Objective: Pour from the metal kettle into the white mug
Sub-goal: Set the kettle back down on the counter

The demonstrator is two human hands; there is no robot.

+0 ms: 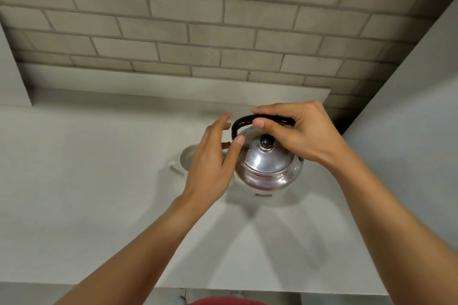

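The right hand is wrapped around the black handle of the metal kettle, near the counter's back edge. The left hand, fingers spread and gripping nothing, partly covers the white mug just left of the kettle.

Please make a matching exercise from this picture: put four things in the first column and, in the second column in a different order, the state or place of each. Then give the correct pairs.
Column one:
1. right hand
2. left hand
3. white mug
4. kettle lid knob

Column two:
A. black, on top of the domed lid
B. closed around the black handle
C. on the counter, partly hidden behind a hand
D. open, fingers spread, holding nothing

Pairs: 1-B, 2-D, 3-C, 4-A
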